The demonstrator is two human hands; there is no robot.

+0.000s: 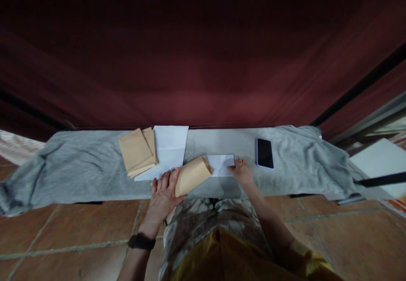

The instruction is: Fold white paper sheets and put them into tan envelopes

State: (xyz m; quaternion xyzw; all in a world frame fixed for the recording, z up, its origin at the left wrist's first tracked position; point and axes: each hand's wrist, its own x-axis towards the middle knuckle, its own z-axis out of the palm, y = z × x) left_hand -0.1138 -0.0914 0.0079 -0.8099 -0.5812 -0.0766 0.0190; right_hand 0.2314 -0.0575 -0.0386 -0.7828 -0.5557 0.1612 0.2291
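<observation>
My left hand [163,192] grips a tan envelope [193,174] by its near end, thumb on top, holding it tilted with its mouth toward a folded white paper [221,163]. My right hand [241,172] pinches the right edge of that folded paper, which lies on the grey cloth [79,166] with its left end at or just inside the envelope's mouth. A dark watch sits on my left wrist.
A stack of tan envelopes [137,150] lies at the left beside white sheets [168,150]. A dark phone [264,152] rests face up to the right. A red curtain hangs behind. Tiled floor lies below, and a white board [379,164] stands at far right.
</observation>
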